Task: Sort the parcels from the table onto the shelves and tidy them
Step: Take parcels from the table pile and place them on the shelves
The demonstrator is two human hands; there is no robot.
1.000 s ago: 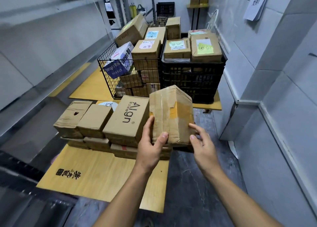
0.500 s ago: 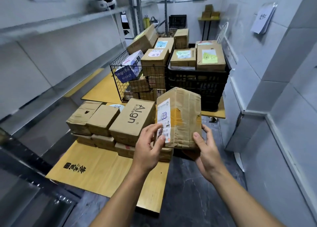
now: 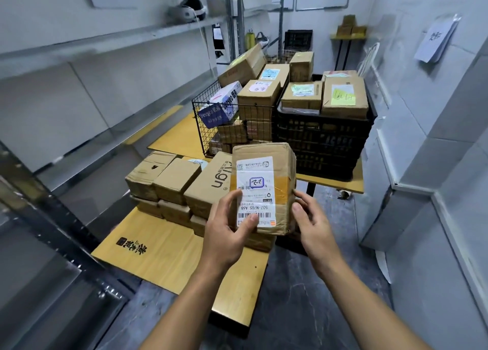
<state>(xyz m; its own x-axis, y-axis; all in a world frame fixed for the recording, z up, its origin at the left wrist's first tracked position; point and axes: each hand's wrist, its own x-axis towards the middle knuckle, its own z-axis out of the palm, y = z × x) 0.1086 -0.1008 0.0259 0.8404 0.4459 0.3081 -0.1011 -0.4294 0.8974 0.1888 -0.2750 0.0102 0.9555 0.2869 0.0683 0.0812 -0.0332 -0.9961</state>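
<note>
I hold a taped cardboard parcel (image 3: 284, 180) upright above the near table's right edge, its white shipping label facing me. My left hand (image 3: 227, 233) grips its lower left, thumb on the label's barcode. My right hand (image 3: 311, 222) holds the lower right side. Behind it, several brown parcels (image 3: 174, 180) are stacked in two layers on the yellow wooden table (image 3: 169, 257), one printed "Align" (image 3: 211, 180). Grey metal shelves (image 3: 79, 45) run along the left wall.
A wire basket (image 3: 211, 127) and a black plastic crate (image 3: 322, 143), both full of parcels, stand on a second table behind. A headset (image 3: 187, 8) lies on the upper shelf. A grey wall with a step is at the right; dark floor lies between.
The parcel has been turned in my hands so its label now faces me. My view has risen, showing more of the shelves and back wall.
</note>
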